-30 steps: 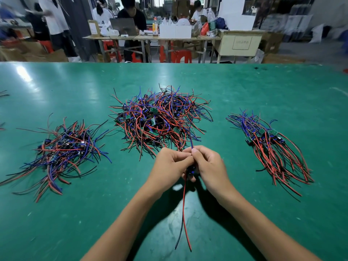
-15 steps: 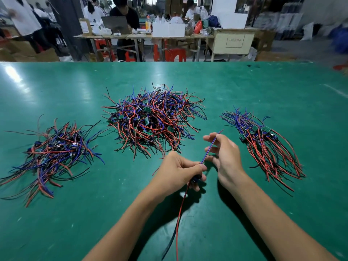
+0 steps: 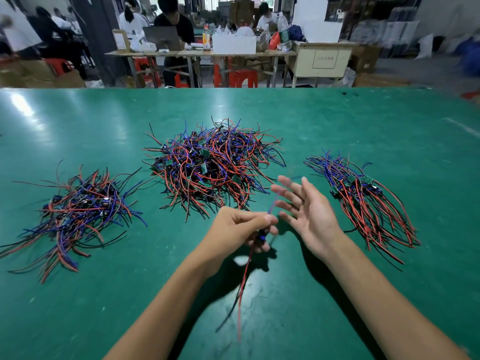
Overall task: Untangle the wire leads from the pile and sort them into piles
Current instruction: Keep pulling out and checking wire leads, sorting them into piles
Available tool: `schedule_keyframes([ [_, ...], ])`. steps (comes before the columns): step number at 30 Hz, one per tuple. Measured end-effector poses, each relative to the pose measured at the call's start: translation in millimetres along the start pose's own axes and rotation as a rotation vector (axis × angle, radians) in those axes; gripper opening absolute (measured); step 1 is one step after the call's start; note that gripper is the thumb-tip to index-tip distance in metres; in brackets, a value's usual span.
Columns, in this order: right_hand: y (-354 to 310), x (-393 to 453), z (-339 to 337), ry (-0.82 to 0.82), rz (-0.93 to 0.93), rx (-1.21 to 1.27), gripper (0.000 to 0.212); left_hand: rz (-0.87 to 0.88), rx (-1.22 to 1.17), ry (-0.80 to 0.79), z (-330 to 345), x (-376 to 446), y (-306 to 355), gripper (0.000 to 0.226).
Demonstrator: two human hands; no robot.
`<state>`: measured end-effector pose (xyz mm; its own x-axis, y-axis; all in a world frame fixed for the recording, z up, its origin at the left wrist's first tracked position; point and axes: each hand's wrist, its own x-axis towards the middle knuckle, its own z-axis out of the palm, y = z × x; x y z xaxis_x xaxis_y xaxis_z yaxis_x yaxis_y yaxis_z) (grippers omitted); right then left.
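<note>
Leftmost, a loose pile of leads lies on the green table, red, blue and black wires fanned out with small dark parts in the middle. Next, the big tangled pile sits at table centre, farther from the camera, with small green boards showing among the wires. Just in front of it the left hand is curled round one wire lead, thumb and fingers pinching it at a small dark part near the top; its red and black wires hang down toward the camera above the table, blurred at the ends, and a thin blue strand rises from the pinch toward the right hand. The right hand is beside the left, close but apart, palm turned inward, fingers straight and spread, holding nothing; cannot tell if the blue strand touches it. Right of that hand is the tidier pile, leads laid roughly parallel, boards at the far end, red and black wires trailing toward the near right. Beyond the table, people sit at work tables with boxes and bottles.
</note>
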<state>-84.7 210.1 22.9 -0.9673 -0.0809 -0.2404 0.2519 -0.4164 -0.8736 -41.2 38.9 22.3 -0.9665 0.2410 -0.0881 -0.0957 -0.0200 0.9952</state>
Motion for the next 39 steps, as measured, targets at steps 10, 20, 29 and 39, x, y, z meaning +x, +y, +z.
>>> schedule_keyframes([
  [10,44.8,-17.4,20.3,-0.150,-0.637,-0.932,0.021,0.021,-0.339,0.329,-7.6,7.6,6.8,0.018],
  [20,33.0,-27.2,34.3,-0.064,-0.439,-0.390,0.010,0.142,-0.387,0.448,-11.0,10.4,6.7,0.012],
  [29,12.2,-24.0,26.9,-0.016,-0.128,-0.074,0.014,0.377,-0.148,0.324,-4.9,7.1,2.3,0.008],
  [39,2.4,-18.6,18.1,-0.023,-0.151,-0.062,0.016,0.375,0.328,0.276,-23.8,11.6,-3.2,0.027],
])
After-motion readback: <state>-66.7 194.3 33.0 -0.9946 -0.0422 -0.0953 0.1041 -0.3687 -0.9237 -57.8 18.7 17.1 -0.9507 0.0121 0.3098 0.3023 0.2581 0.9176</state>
